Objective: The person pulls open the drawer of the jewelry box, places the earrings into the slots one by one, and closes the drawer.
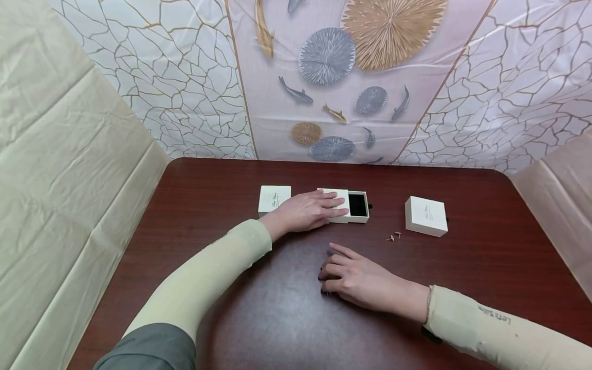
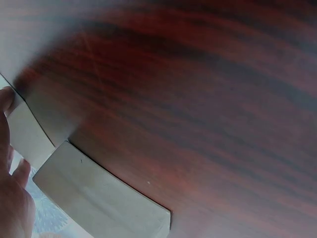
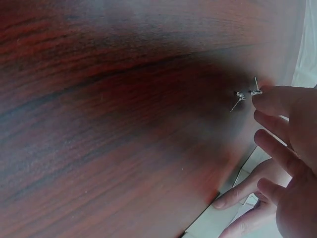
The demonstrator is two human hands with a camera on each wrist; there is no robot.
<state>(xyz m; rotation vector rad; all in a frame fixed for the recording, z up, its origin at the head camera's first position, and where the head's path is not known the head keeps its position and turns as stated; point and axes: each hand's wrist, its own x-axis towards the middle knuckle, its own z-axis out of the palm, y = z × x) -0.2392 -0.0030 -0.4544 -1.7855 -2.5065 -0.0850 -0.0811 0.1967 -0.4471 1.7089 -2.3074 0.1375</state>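
Observation:
My left hand (image 1: 307, 210) lies across a white drawer box (image 1: 343, 197), its fingers spread straight over the lid. In the left wrist view the thumb touches the front side. The box's drawer (image 1: 358, 204) is partly out to the right, showing a black lining. Nearer the front, my right hand (image 1: 363, 277) hovers low over the table with relaxed fingers. Two small stud earrings (image 3: 240, 95) lie just beyond its thumb tip in the right wrist view, one right at the thumb (image 3: 280, 100). In the head view the hand mostly hides them.
A white box (image 1: 275, 198) stands left of the drawer box, and another white box (image 1: 425, 216) is at the right. In front of that one lie small studs (image 1: 390, 238). The dark red wooden table (image 1: 259, 318) ends at a patterned cloth backdrop (image 1: 273, 123).

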